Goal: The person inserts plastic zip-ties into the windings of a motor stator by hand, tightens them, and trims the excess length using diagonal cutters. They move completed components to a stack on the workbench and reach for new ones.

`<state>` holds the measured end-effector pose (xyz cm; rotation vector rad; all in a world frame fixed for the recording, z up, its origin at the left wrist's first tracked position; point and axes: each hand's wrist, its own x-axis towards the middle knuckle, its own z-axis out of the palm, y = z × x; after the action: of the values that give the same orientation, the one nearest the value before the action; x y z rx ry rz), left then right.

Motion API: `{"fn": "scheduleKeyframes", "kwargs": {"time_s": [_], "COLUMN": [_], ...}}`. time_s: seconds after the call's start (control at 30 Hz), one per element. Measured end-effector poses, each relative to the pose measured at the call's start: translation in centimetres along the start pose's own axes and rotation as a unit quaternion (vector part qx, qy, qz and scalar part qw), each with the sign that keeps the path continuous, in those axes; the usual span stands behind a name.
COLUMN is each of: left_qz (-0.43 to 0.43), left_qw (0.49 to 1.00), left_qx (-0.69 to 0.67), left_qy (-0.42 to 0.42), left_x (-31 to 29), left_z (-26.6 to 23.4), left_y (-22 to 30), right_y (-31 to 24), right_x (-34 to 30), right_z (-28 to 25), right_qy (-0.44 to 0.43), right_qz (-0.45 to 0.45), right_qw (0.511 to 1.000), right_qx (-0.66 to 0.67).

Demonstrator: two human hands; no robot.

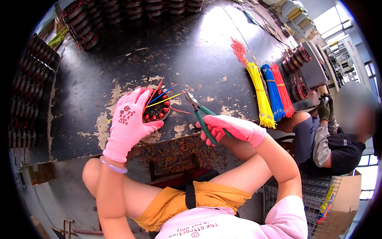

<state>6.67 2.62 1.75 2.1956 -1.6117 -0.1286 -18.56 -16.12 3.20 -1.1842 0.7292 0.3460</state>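
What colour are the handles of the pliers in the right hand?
Green handles on the metal pliers, held by the pink-gloved right hand; head view.

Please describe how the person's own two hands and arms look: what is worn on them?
The left hand and the right hand each wear a pink knitted glove; the left glove has a red printed mark. A pale translucent bracelet circles the left wrist. Both forearms are bare.

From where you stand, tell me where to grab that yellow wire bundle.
Probably grip the yellow wire bundle mid-length, from above. It lies flat on the black table, blue bundle close on its right; its left side is free for fingers.
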Motion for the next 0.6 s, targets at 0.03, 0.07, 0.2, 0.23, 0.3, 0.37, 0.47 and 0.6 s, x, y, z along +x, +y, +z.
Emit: {"fn": "scheduleKeyframes", "kwargs": {"time_s": [0.03, 0.07, 0.2, 0.23, 0.3, 0.37, 0.47, 0.6], "left_qz": [0.002, 0.004, 0.009, 0.010, 0.012, 0.019, 0.025, -0.052], "left_qw": [1.000, 1.000, 1.000, 1.000, 1.000, 0.999, 0.999, 0.998], "left_qx": [-0.004, -0.008, -0.007, -0.007, -0.007, -0.020, -0.024, 0.032], "left_qy": [0.005, 0.010, 0.020, 0.020, 0.021, 0.029, 0.035, 0.030], "left_x": [0.0, 0.0, -0.1, -0.1, 0.0, 0.0, 0.1, 0.1], "left_z": [0.1, 0.2, 0.2, 0.2, 0.2, 0.4, 0.3, 0.1], "left_y": [-0.1, -0.2, -0.3, -0.3, -0.2, -0.3, -0.3, 1.3], "right_y": [-0.2, -0.3, -0.7, -0.9, -1.1, -1.2, -1.1, -0.5], "right_x": [0.1, 0.2, 0.2, 0.2, 0.2, 0.3, 0.4, 0.1], "right_z": [0.1, 0.2, 0.7, 0.9, 1.1, 1.1, 0.9, 1.1], "right_qy": [0.007, 0.012, 0.034, 0.039, 0.047, 0.057, 0.070, 0.069], "right_qz": [0.004, -0.001, -0.010, -0.010, -0.015, -0.016, -0.018, -0.043], "right_qw": [1.000, 1.000, 0.999, 0.999, 0.999, 0.998, 0.997, 0.996], "right_qx": [-0.005, -0.007, -0.001, 0.006, -0.005, -0.019, -0.030, 0.038]}}
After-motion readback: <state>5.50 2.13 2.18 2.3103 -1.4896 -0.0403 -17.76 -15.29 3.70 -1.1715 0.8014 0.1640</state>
